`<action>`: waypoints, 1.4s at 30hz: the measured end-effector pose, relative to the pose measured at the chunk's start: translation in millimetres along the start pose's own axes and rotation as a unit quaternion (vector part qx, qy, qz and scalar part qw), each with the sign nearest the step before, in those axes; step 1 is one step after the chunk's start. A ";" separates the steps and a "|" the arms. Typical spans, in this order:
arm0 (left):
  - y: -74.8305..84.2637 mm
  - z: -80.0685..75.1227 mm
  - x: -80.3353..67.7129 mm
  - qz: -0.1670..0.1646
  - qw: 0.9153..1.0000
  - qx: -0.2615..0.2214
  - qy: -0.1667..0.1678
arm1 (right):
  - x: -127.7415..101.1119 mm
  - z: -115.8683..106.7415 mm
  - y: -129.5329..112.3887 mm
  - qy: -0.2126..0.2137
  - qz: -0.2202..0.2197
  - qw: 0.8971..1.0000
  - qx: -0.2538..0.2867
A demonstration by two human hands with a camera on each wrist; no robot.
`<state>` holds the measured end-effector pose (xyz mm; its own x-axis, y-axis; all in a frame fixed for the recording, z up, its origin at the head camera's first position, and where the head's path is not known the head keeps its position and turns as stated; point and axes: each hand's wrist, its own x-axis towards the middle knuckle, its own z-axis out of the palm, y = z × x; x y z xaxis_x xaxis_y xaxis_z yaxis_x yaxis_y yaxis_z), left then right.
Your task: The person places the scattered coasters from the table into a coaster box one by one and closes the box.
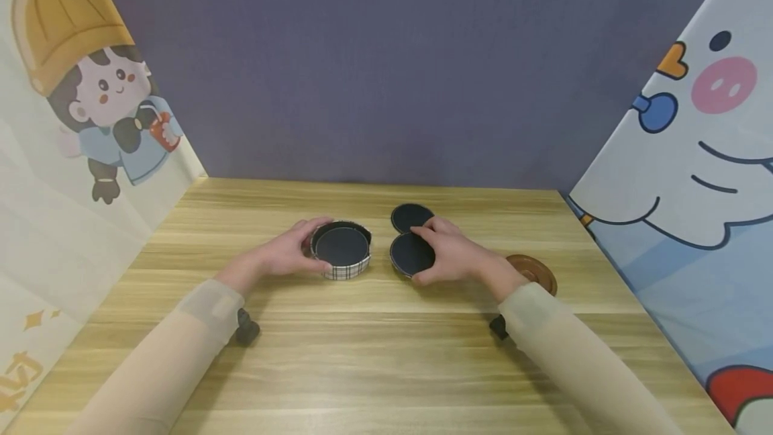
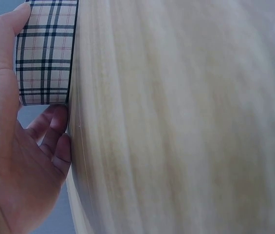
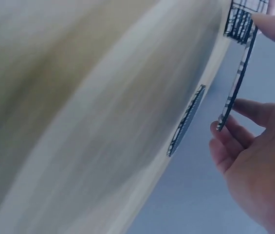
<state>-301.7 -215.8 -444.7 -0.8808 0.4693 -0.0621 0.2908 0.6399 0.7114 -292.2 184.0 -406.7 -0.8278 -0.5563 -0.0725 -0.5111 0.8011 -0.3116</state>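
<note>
My left hand [image 1: 286, 252] grips the left side of a round coaster holder [image 1: 346, 272] with a plaid outer wall. Its thumb lies at the front and its fingers go round the back. A black coaster [image 1: 342, 247] lies inside the holder. The plaid wall [image 2: 45, 58] also shows close up in the left wrist view. To the right, my right hand [image 1: 455, 255] pinches a black coaster [image 1: 410, 255] by its edge. In the right wrist view this coaster [image 3: 236, 80] is raised off the table. Another coaster [image 1: 410, 217] lies flat on the table behind it.
A brown round dish-like object [image 1: 531, 270] sits on the right, partly hidden by the right forearm. The wood-grain table [image 1: 374, 368] ends at a dark purple backdrop [image 1: 386, 72]. Printed cartoon panels stand along both sides.
</note>
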 end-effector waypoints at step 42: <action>3.8 -1.8 -3.1 -0.003 1.000 -0.010 -0.010 | 72.8 2.0 -86.2 0.024 -0.080 0.995 0.046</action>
<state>-298.5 -215.9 -440.6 -0.8750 0.4774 -0.0802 0.2777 0.6307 0.7247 -308.0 74.1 -387.0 -0.7484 -0.6626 0.0294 -0.6158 0.6777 -0.4019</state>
